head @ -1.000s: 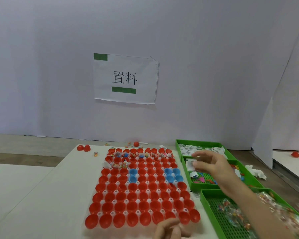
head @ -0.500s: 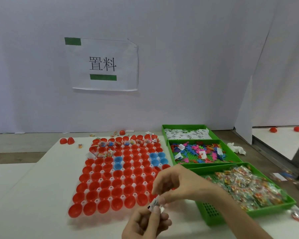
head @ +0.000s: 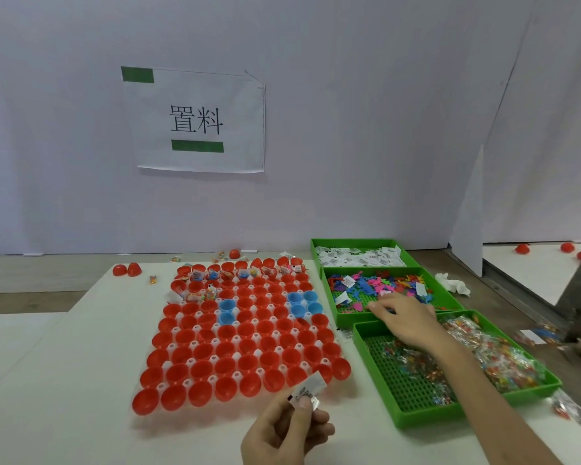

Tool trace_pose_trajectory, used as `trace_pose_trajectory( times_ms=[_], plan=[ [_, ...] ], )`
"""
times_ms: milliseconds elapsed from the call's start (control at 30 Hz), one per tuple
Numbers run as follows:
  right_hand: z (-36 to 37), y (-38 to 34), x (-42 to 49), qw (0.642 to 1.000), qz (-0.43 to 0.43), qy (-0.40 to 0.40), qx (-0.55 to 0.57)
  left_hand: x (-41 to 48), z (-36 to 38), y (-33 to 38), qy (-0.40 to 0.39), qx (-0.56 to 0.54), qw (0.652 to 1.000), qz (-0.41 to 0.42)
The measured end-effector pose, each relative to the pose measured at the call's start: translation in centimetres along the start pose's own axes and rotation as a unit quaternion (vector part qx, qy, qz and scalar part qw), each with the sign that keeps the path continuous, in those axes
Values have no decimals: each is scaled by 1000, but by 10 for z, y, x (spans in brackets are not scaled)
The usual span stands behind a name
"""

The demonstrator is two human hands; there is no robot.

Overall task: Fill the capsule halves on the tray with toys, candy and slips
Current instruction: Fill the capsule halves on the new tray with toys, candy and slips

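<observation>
- Left hand (head: 285, 431) pinches a slip (head: 307, 391) just in front of the tray (head: 237, 375) of capsule halves (head: 247, 362).
- Right hand (head: 406, 322) lies on the toys (head: 376, 283), right of the tray; whether it grips any, I cannot tell.

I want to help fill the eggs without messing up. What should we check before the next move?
1. Slip ready: ok, the left hand pinches a slip.
2. Right hand at the toys: ok, it reaches into the toy bin.
3. Toy actually gripped: cannot tell, the hand hides it.
4. Empty capsule halves on the tray: ok, most near rows are empty.
5. Candy stocked: ok, the candy bin holds plenty.
</observation>
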State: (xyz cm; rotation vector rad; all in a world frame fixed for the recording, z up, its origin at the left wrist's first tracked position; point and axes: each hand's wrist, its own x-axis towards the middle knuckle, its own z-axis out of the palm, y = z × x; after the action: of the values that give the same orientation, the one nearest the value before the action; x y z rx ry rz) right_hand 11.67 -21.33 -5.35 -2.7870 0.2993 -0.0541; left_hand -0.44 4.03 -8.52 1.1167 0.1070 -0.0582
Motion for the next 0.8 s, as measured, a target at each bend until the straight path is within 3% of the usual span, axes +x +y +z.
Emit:
trace_pose_trajectory(
  times_ms=[167,533,633,800],
  plan=[
    [4,-3,2,1000,-5,25,2,1,0,-1,0,-6,1000,1],
    [-1,-2,-1,986,-15,121,114,0,-1,0,-9,-6,1000,-8],
    [-2,-5,-4,990,-26,92,105,0,-2,1,-10,-6,1000,-12],
    [4,-11,-2,999,-23,23,-1,0,-1,0,-6,-10,1000,-6]
  ],
)
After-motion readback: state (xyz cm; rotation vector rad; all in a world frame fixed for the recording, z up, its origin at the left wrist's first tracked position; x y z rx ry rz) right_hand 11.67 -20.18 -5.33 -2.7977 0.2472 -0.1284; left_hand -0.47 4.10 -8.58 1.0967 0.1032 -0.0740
